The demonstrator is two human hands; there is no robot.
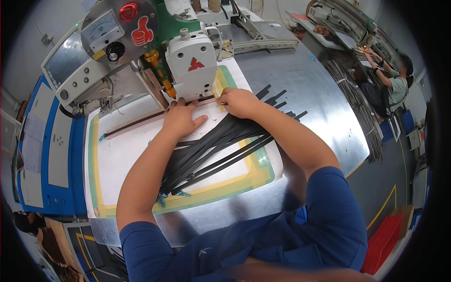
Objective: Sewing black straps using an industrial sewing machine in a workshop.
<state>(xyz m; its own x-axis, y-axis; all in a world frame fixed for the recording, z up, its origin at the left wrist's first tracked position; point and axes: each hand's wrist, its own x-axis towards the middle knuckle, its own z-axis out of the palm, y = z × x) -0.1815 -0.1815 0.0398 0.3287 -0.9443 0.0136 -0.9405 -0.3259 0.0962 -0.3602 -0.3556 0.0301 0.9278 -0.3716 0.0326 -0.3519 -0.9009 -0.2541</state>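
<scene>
Bright, even light all over my view! At two o'clock the metal tabletop (324, 89) throws back a pale sheen; towards six it mirrors dark, smeary patches. Glare whitens the screen (71, 49) at ten. My left hand (182, 121) and right hand (240, 102) show crisp mid-dial, but five o'clock blurs softly. Straight edges bow outward, and the corners sink to black!
</scene>
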